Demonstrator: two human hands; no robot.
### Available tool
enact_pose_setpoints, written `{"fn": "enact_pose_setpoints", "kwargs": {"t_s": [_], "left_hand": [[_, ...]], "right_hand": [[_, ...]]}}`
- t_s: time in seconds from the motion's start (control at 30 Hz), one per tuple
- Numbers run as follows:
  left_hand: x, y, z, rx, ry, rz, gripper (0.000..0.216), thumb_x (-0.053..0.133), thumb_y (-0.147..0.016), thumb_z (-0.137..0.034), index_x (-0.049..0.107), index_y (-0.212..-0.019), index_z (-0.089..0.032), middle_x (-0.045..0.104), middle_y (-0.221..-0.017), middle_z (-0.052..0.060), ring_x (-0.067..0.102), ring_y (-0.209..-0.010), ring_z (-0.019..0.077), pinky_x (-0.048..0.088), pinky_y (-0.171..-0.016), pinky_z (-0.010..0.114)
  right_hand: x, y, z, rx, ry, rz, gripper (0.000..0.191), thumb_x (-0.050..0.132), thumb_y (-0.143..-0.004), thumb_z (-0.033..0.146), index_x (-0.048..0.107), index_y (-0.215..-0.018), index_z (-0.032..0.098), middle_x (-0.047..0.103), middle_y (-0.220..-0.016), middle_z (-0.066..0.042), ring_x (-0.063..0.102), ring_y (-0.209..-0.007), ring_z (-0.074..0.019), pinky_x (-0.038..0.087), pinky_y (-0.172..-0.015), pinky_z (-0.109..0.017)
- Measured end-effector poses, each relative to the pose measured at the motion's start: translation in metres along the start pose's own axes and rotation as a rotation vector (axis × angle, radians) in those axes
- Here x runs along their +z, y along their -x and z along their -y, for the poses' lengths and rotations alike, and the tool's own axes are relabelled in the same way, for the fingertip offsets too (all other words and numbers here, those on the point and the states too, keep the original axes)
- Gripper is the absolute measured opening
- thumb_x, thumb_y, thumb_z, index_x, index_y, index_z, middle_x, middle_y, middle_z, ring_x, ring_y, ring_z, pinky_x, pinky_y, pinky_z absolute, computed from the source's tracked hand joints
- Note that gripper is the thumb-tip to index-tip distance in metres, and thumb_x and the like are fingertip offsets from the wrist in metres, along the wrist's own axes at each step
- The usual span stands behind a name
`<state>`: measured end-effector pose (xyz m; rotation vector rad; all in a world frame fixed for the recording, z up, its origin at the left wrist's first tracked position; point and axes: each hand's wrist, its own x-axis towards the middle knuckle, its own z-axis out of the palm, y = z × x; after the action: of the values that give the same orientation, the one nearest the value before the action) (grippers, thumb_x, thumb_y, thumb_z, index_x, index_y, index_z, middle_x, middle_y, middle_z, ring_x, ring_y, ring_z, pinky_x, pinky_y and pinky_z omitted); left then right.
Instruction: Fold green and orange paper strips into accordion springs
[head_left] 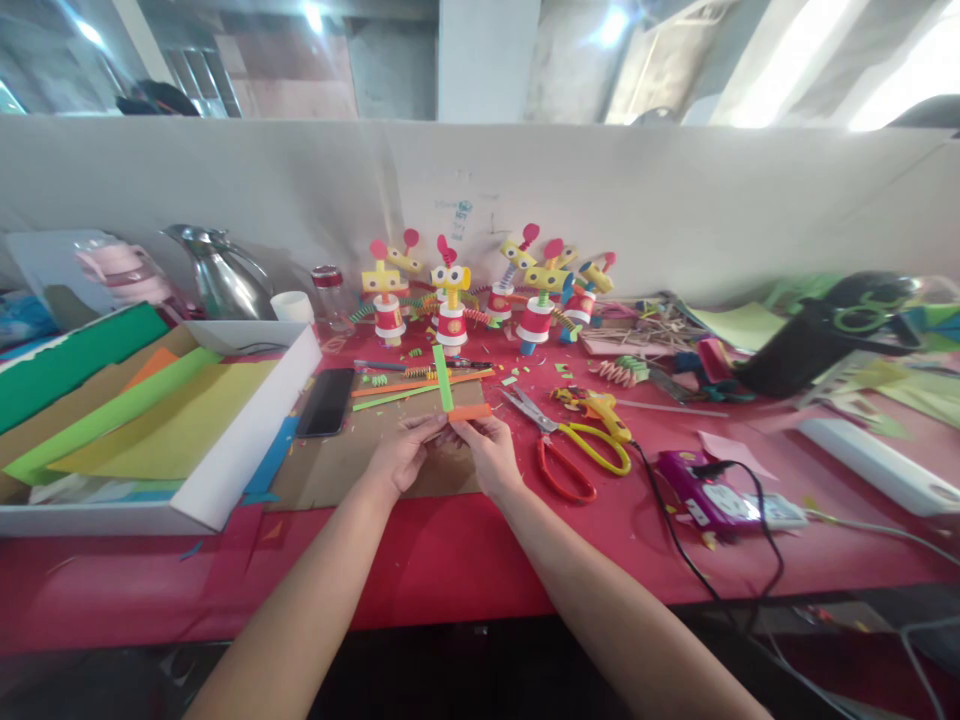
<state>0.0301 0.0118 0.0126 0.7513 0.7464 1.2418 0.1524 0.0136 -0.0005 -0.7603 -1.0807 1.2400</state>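
My left hand (pixel 405 452) and my right hand (pixel 489 450) meet above a brown cardboard sheet (pixel 322 475), fingers pinched where two paper strips cross at a right angle. A green paper strip (pixel 442 378) points up and away from the pinch. The orange paper strip (pixel 472 411) runs to the right along my right fingers. My fingertips partly hide the joint, so whether the strips are fixed together cannot be seen. Behind my hands lie longer loose orange and green strips (pixel 420 385). Scissors (pixel 562 430) with red and yellow handles rest right of my right hand.
Several paper-cup robot figures (pixel 451 325) stand at the back. A white box (pixel 240 440) of coloured paper is on the left, near a phone (pixel 325 402). On the right are a yellow glue gun (pixel 604 412), a purple power strip (pixel 705 490) with cables and a black bottle (pixel 802 335).
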Motion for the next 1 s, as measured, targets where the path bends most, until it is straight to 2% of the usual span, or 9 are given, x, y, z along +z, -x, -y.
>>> {"fn": "enact_pose_setpoints", "kwargs": {"t_s": [0.13,0.43,0.57,0.73,0.9,1.0], "left_hand": [[-0.001,-0.002,0.002,0.021,-0.001,0.0,0.017,0.079,-0.063,-0.021,0.074,-0.075,-0.01,0.071,-0.067,0.005,0.062,-0.062,0.013,0.048,-0.066,0.026],[-0.002,-0.003,0.003,0.025,-0.011,-0.034,0.02,0.081,-0.059,-0.022,0.074,-0.074,-0.011,0.07,-0.066,0.005,0.063,-0.064,0.0128,0.048,-0.07,0.026],[0.002,-0.001,0.002,0.062,-0.021,-0.076,0.022,0.082,-0.056,-0.024,0.074,-0.073,-0.012,0.071,-0.067,0.004,0.063,-0.065,0.0131,0.047,-0.071,0.027],[0.009,0.001,0.002,0.118,0.016,-0.195,0.023,0.084,-0.052,-0.024,0.073,-0.07,-0.015,0.071,-0.068,0.001,0.062,-0.066,0.0107,0.045,-0.07,0.024],[0.011,0.001,0.003,0.11,0.05,-0.122,0.02,0.081,-0.057,-0.022,0.073,-0.073,-0.014,0.071,-0.07,0.002,0.063,-0.067,0.0117,0.045,-0.074,0.025],[0.009,0.0,0.003,0.095,0.068,-0.09,0.018,0.081,-0.058,-0.019,0.072,-0.072,-0.014,0.07,-0.069,0.002,0.062,-0.066,0.0115,0.046,-0.075,0.026]], "right_hand": [[-0.001,-0.001,-0.002,-0.006,-0.004,-0.005,0.011,0.067,-0.07,0.028,0.067,-0.07,0.018,0.062,-0.059,0.001,0.054,-0.055,-0.0126,0.044,-0.055,-0.025],[-0.003,-0.003,-0.006,-0.028,0.039,0.012,0.012,0.065,-0.072,0.03,0.07,-0.074,0.018,0.064,-0.062,0.001,0.055,-0.058,-0.0135,0.045,-0.058,-0.026],[-0.003,-0.003,-0.005,0.008,0.032,0.006,0.024,0.066,-0.072,0.032,0.071,-0.091,0.019,0.067,-0.069,0.0,0.058,-0.062,-0.0149,0.047,-0.062,-0.028],[0.002,-0.001,0.001,0.037,-0.028,0.026,0.042,0.074,-0.065,0.032,0.067,-0.104,0.019,0.071,-0.088,-0.004,0.065,-0.08,-0.0186,0.051,-0.078,-0.032],[0.003,-0.002,0.001,0.003,0.004,-0.048,0.027,0.071,-0.07,0.036,0.067,-0.089,0.017,0.071,-0.077,-0.003,0.066,-0.07,-0.0173,0.054,-0.074,-0.033],[0.002,-0.003,-0.002,-0.041,0.078,-0.052,0.026,0.069,-0.072,0.035,0.066,-0.092,0.018,0.071,-0.078,-0.004,0.066,-0.07,-0.0176,0.055,-0.072,-0.033]]}}
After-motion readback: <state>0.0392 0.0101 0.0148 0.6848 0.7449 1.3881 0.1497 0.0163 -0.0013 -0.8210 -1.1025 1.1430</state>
